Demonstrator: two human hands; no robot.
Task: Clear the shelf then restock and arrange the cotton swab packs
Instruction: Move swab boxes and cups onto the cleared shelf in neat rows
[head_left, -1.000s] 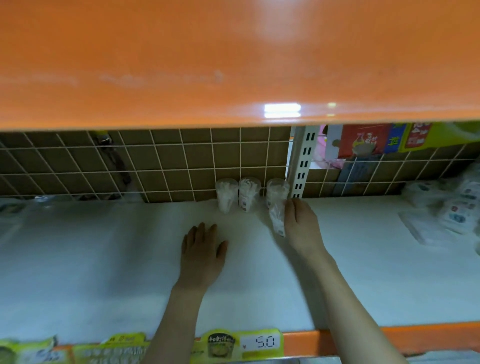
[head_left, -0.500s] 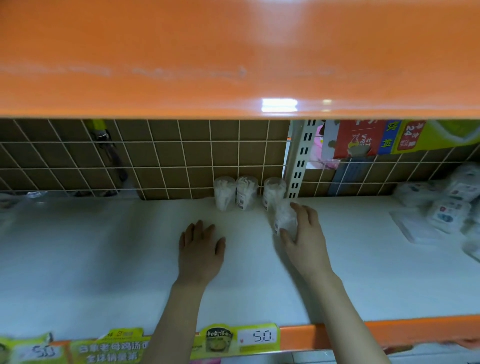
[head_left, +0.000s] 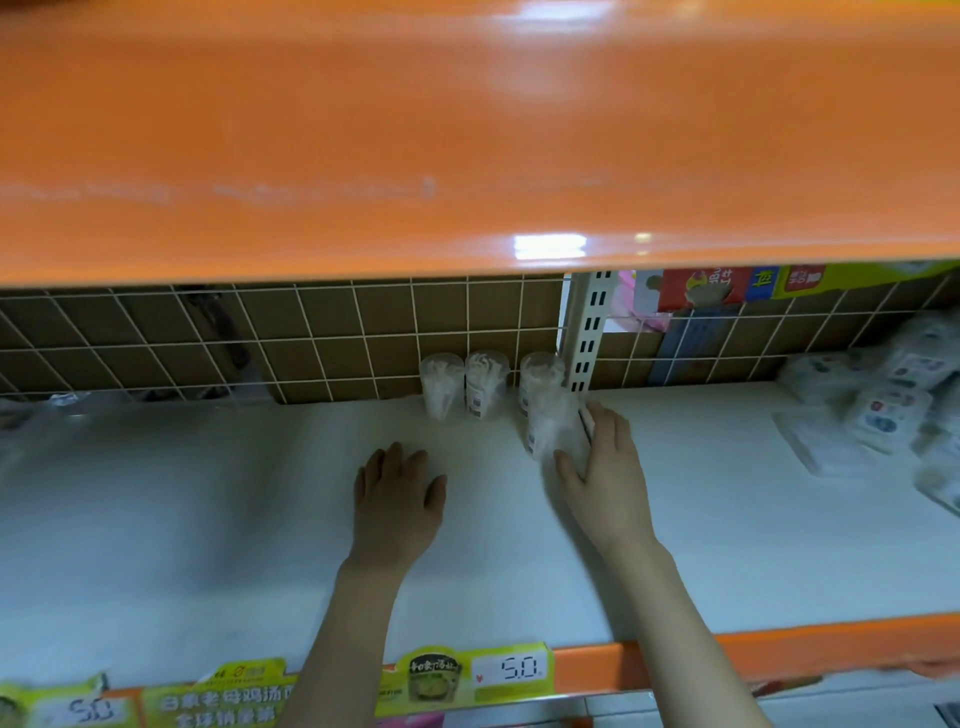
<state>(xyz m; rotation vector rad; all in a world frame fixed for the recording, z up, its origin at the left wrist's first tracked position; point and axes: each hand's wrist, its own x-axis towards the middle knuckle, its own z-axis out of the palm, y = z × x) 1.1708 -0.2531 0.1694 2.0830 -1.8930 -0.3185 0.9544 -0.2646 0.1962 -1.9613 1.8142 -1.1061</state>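
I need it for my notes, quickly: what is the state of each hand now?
Left hand: open, flat on the white shelf, holding nothing.
Right hand: fingers curled round a clear cotton swab pack, holding it.

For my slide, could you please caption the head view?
Right hand sets a cotton swab pack on the white shelf.

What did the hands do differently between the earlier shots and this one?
The right hand, whose fingers lay on top of a tilted cotton swab pack a second ago, has curled round it and stood it more upright, in front of the rightmost of three packs at the back. The left hand stayed flat on the white shelf, and those three packs did not move.
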